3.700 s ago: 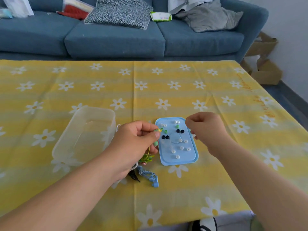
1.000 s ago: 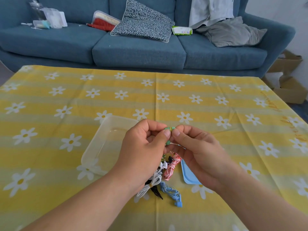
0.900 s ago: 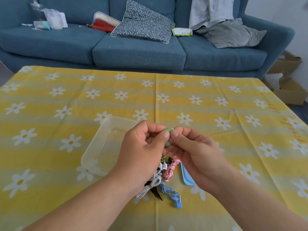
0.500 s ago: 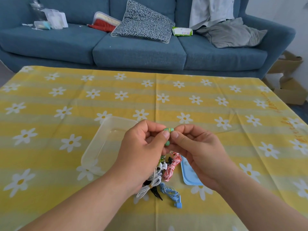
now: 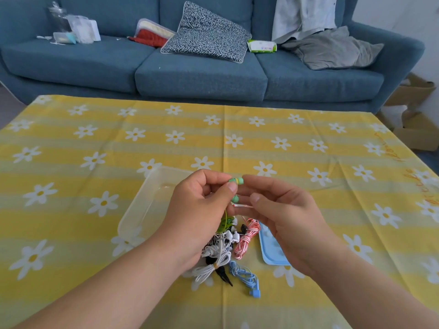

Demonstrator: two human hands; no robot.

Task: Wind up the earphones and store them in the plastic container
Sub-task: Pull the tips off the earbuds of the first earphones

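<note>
Two bare hands are shown above a table covered with one yellow daisy-print cloth (image 5: 95, 129). One clear plastic container (image 5: 142, 207) stands open on the cloth, partly hidden behind the left hand (image 5: 199, 210). One pale blue lid (image 5: 270, 252) lies flat beneath the right hand (image 5: 287, 222). Five sets of earphones can be counted by colour. Four lie bundled in a heap between container and lid: white earphones (image 5: 213, 264), black earphones (image 5: 222, 274), red-and-white striped earphones (image 5: 244, 241) and blue earphones (image 5: 245, 277). The fifth set, the green earphones (image 5: 236, 180), is held up in the air. One green bud is pinched between the left thumb (image 5: 231, 187) and forefinger, with the other left fingers curled in. A second green bud hangs just below it, and the green cord trails down to the heap. The right hand is held loosely spread, palm towards the left hand, with thumb and forefinger (image 5: 261, 182) apart and nothing gripped. Its forefinger tip lies just beside the raised bud; whether it touches cannot be told. Nothing can be made out inside the container. Beyond the table one blue sofa (image 5: 202, 79) is seen, with one patterned cushion (image 5: 206, 39) on it.
</note>
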